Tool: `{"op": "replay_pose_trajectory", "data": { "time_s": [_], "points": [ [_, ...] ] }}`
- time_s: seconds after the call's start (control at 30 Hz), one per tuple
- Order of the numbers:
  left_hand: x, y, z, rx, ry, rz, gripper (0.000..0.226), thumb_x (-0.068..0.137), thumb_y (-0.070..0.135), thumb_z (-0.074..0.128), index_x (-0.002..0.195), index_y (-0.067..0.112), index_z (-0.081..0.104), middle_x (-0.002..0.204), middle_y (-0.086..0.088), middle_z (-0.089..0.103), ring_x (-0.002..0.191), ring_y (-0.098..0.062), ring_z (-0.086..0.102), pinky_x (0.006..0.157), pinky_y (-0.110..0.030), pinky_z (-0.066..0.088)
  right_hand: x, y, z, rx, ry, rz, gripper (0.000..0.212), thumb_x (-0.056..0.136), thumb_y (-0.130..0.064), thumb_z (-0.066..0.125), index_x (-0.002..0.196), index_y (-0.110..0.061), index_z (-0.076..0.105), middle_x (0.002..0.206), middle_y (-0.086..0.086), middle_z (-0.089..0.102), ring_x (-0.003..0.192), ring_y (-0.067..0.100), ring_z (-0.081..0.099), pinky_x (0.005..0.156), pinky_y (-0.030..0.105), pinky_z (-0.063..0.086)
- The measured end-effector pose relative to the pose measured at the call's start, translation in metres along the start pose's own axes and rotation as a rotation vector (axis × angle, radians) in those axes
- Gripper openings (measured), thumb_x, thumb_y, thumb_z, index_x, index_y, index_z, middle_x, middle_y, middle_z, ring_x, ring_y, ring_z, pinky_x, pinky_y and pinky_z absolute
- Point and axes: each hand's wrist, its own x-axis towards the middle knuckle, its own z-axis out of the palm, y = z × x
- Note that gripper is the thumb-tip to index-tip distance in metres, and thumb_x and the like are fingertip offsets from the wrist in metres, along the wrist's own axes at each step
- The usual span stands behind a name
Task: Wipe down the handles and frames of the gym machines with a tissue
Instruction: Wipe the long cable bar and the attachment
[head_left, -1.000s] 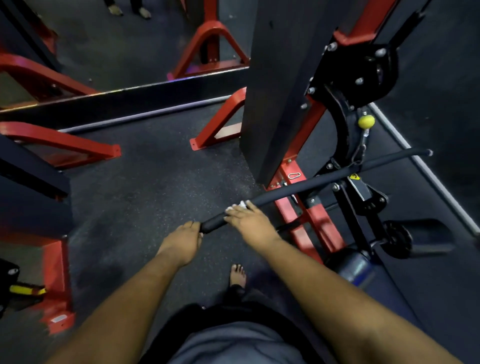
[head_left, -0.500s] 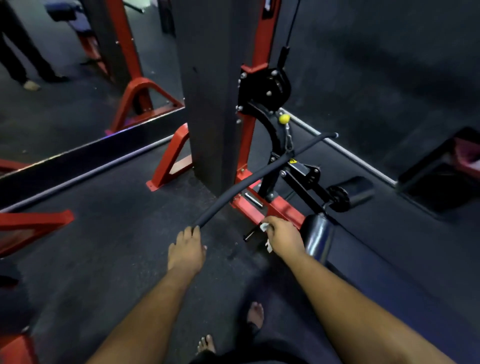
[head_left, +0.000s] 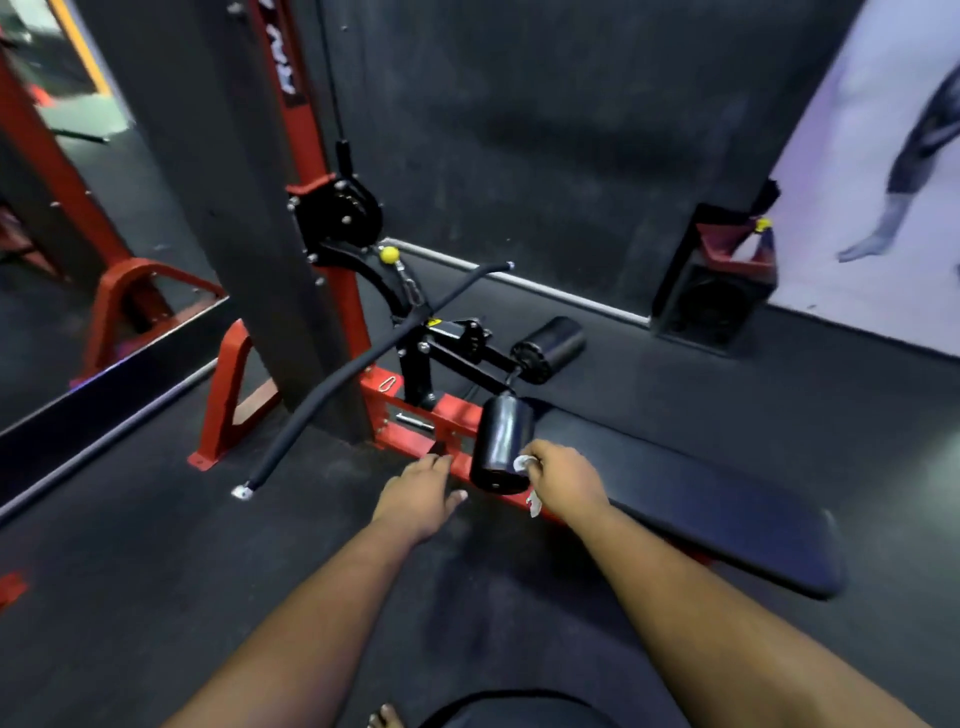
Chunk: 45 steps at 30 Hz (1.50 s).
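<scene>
A red-framed cable machine (head_left: 415, 415) stands ahead, with a long black bar handle (head_left: 363, 364) hanging slantwise from its chain. My right hand (head_left: 563, 480) is closed on a white tissue (head_left: 524, 462) and presses it against the near black roller pad (head_left: 498, 447) at the head of the bench. My left hand (head_left: 421, 491) is off the bar, fingers loosely apart, hovering just left of the roller over the red base rail. It holds nothing.
A black padded bench (head_left: 701, 504) runs to the right along the floor. A second roller pad (head_left: 550, 345) sits behind the first. A dark pillar (head_left: 234, 234) rises beside the machine, a mirror (head_left: 78, 234) is at left, and a black box (head_left: 711, 291) stands against the wall.
My left hand has let go of the bar's end and moved right toward the base rail. My right hand carried the tissue from the bar, past the red frame, onto the roller pad.
</scene>
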Motion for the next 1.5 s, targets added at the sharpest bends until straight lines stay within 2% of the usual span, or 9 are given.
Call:
{"op": "replay_pose_trajectory", "data": {
  "time_s": [0.07, 0.23, 0.4, 0.63, 0.87, 0.93, 1.1, 1.33, 1.5],
  "points": [
    [-0.001, 0.049, 0.010, 0.013, 0.000, 0.045, 0.064, 0.099, 0.055, 0.053, 0.153, 0.024, 0.037, 0.153, -0.001, 0.042, 0.138, -0.027, 0.045, 0.105, -0.047, 0.046, -0.026, 0.042, -0.026, 0.017, 0.042, 0.037, 0.020, 0.097, -0.031, 0.044, 0.104, -0.029, 0.063, 0.087, -0.002, 0.074, 0.089, 0.022, 0.068, 0.073, 0.034, 0.054],
    [-0.010, 0.178, 0.046, 0.065, -0.033, 0.169, 0.066, 0.099, 0.058, 0.051, 0.153, 0.024, 0.036, 0.154, -0.001, 0.042, 0.139, -0.028, 0.045, 0.105, -0.048, 0.047, -0.095, 0.161, -0.077, 0.083, 0.147, 0.183, 0.017, 0.098, -0.038, 0.046, 0.101, -0.028, 0.059, 0.087, -0.002, 0.075, 0.091, 0.025, 0.070, 0.077, 0.040, 0.056],
    [-0.010, 0.312, 0.076, 0.103, -0.075, 0.353, 0.066, 0.101, 0.058, 0.048, 0.155, 0.022, 0.035, 0.154, -0.003, 0.043, 0.138, -0.028, 0.045, 0.106, -0.046, 0.043, -0.163, 0.267, -0.125, 0.087, 0.211, 0.326, 0.020, 0.099, -0.036, 0.047, 0.107, -0.030, 0.065, 0.096, 0.000, 0.075, 0.095, 0.024, 0.069, 0.081, 0.040, 0.056],
    [0.025, 0.456, 0.110, 0.129, -0.156, 0.556, 0.068, 0.100, 0.058, 0.050, 0.156, 0.024, 0.033, 0.158, -0.002, 0.038, 0.142, -0.027, 0.042, 0.110, -0.046, 0.043, -0.203, 0.381, -0.182, 0.106, 0.273, 0.493, 0.020, 0.100, -0.034, 0.048, 0.103, -0.030, 0.067, 0.084, -0.003, 0.075, 0.090, 0.021, 0.068, 0.076, 0.039, 0.056],
    [0.104, 0.586, 0.148, 0.151, -0.179, 0.723, 0.067, 0.100, 0.058, 0.051, 0.155, 0.024, 0.034, 0.155, -0.002, 0.041, 0.139, -0.027, 0.044, 0.105, -0.046, 0.046, -0.180, 0.492, -0.237, 0.133, 0.324, 0.640, 0.019, 0.100, -0.034, 0.042, 0.095, -0.035, 0.060, 0.066, -0.006, 0.070, 0.074, 0.012, 0.064, 0.072, 0.035, 0.054],
    [0.129, 0.623, 0.153, 0.146, -0.210, 0.742, 0.066, 0.100, 0.057, 0.051, 0.155, 0.024, 0.035, 0.155, -0.002, 0.041, 0.139, -0.027, 0.044, 0.106, -0.045, 0.045, -0.170, 0.521, -0.257, 0.138, 0.339, 0.693, 0.018, 0.098, -0.037, 0.040, 0.094, -0.035, 0.058, 0.063, -0.007, 0.070, 0.076, 0.012, 0.066, 0.073, 0.036, 0.056],
    [0.184, 0.698, 0.159, 0.214, -0.248, 0.823, 0.062, 0.101, 0.059, 0.047, 0.153, 0.027, 0.036, 0.153, 0.002, 0.042, 0.137, -0.026, 0.046, 0.102, -0.044, 0.046, -0.155, 0.581, -0.305, 0.173, 0.370, 0.787, 0.017, 0.102, -0.038, 0.042, 0.095, -0.034, 0.058, 0.071, -0.011, 0.074, 0.076, 0.010, 0.066, 0.070, 0.031, 0.052],
    [0.249, 0.786, 0.176, 0.239, -0.291, 0.839, 0.065, 0.101, 0.059, 0.046, 0.155, 0.025, 0.034, 0.155, 0.001, 0.040, 0.139, -0.025, 0.044, 0.104, -0.045, 0.045, -0.116, 0.673, -0.350, 0.207, 0.367, 0.799, 0.019, 0.103, -0.037, 0.042, 0.090, -0.037, 0.056, 0.067, -0.013, 0.073, 0.067, 0.001, 0.061, 0.066, 0.028, 0.047],
    [0.301, 0.852, 0.198, 0.240, -0.265, 0.769, 0.064, 0.101, 0.058, 0.047, 0.155, 0.024, 0.034, 0.155, 0.000, 0.041, 0.139, -0.025, 0.045, 0.103, -0.046, 0.046, -0.072, 0.756, -0.382, 0.199, 0.274, 0.711, 0.019, 0.103, -0.040, 0.042, 0.094, -0.036, 0.058, 0.060, -0.014, 0.070, 0.070, -0.001, 0.065, 0.068, 0.029, 0.051]
  ]
}}
